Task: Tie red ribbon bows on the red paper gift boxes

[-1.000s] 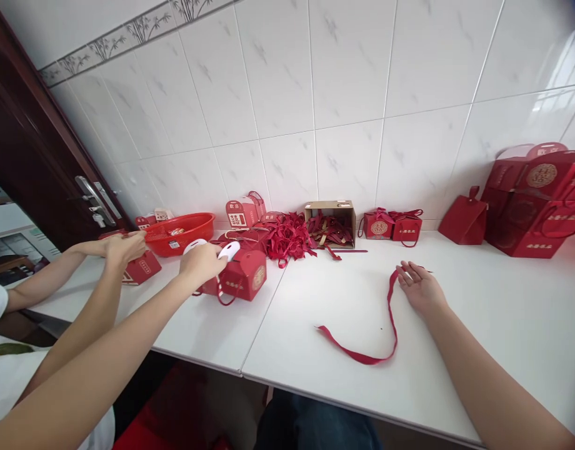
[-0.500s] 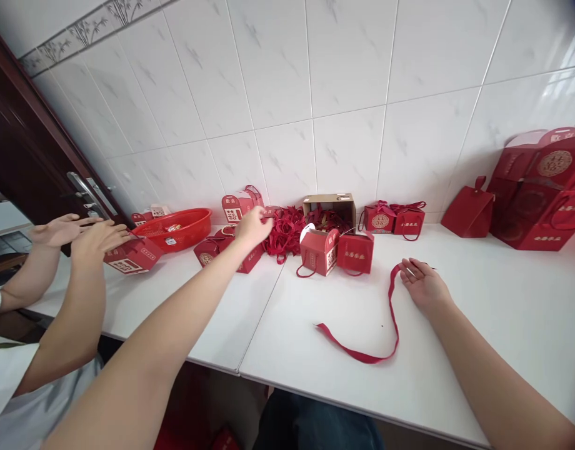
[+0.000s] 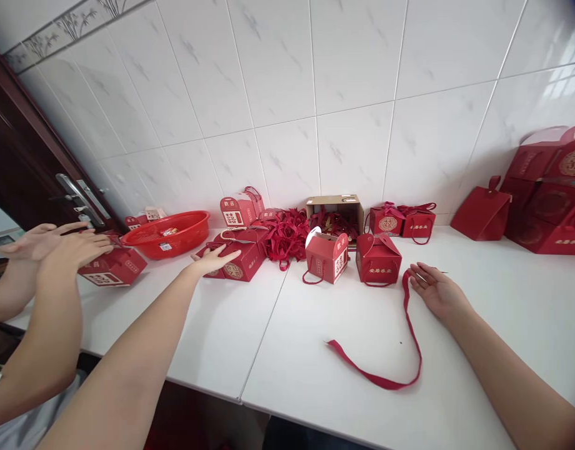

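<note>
My right hand [image 3: 432, 289] rests palm up on the white table, its fingers loosely curled on one end of a red ribbon [image 3: 416, 350]. The ribbon's long part curves across the tabletop toward me. My left hand [image 3: 211, 261] is stretched out with fingers spread, over or against red gift boxes [image 3: 243, 259] with gold round emblems; whether it touches them I cannot tell. Between my hands stand a red box with gold lettering [image 3: 379, 261] and a box with a pale square label [image 3: 327, 257], both with cord handles.
Behind lie a heap of red ribbons [image 3: 287, 234] and an open cardboard box [image 3: 334, 201] with more ribbon. Two bow-tied boxes [image 3: 402, 220] stand by the wall, stacked red boxes [image 3: 550, 206] at right. At left are a red basket [image 3: 175, 234] and a co-worker's hands [image 3: 57, 247] at a box [image 3: 112, 269].
My left hand has moved left and nearer from beside the ribbon heap, its fingers spreading. The gold-lettered box now stands apart from its neighbour. My right hand keeps the ribbon end.
</note>
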`<state>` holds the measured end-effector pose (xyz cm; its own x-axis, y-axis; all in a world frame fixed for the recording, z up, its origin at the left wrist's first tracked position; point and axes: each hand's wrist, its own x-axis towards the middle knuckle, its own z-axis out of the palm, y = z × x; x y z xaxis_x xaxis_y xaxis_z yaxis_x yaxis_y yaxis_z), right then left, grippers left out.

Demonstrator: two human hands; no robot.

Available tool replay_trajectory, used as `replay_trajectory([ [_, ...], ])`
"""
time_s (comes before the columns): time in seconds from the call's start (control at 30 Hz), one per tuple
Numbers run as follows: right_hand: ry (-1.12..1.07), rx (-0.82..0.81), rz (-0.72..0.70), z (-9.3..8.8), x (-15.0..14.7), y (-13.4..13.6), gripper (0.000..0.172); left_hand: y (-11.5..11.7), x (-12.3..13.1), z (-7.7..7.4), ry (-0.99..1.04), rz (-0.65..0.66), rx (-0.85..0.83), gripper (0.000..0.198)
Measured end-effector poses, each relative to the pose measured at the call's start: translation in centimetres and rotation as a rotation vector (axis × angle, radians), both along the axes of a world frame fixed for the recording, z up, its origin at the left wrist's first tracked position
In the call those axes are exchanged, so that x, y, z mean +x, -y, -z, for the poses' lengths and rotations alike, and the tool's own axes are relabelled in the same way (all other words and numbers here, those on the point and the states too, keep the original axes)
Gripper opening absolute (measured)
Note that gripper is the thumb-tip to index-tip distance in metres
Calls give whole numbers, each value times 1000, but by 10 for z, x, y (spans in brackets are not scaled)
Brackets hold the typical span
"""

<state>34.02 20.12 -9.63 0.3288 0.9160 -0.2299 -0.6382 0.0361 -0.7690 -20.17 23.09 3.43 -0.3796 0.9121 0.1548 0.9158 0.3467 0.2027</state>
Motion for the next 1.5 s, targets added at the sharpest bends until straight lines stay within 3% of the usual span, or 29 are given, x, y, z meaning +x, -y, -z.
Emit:
replay_trajectory([
  [0.17,12,3,-4,-3,-2,3,6,9,3,1,51,-17,-98,98],
  [0.3,11,18,-7,-4,-4,4,6,28,21,-6,54,49,-143,92],
  [0.47,1,31,-1,-4,-6,6,8,43,70,-5,42,182,-144,83],
  [0.67,11,40,-2,-6,-8,9,10,44,135,11,35,368,-103,74],
  [0.8,27,54,0,-6,-9,9,12,42,159,17,58,534,-84,67],
  [0.93,40,67,-15,-6,-9,7,14,37,154,18,114,538,-13,56],
  [1.07,46,67,-22,-6,-8,6,14,26,131,22,158,403,159,49],
  [1.13,52,64,-22,-7,-9,5,15,21,119,28,182,331,232,51],
  [1.23,72,63,-22,-8,-9,5,15,17,109,42,227,271,255,70],
  [1.33,110,70,-23,-9,-11,5,15,17,109,56,261,269,256,81],
  [1.5,205,84,-36,-13,-18,7,13,20,115,60,248,320,305,66],
])
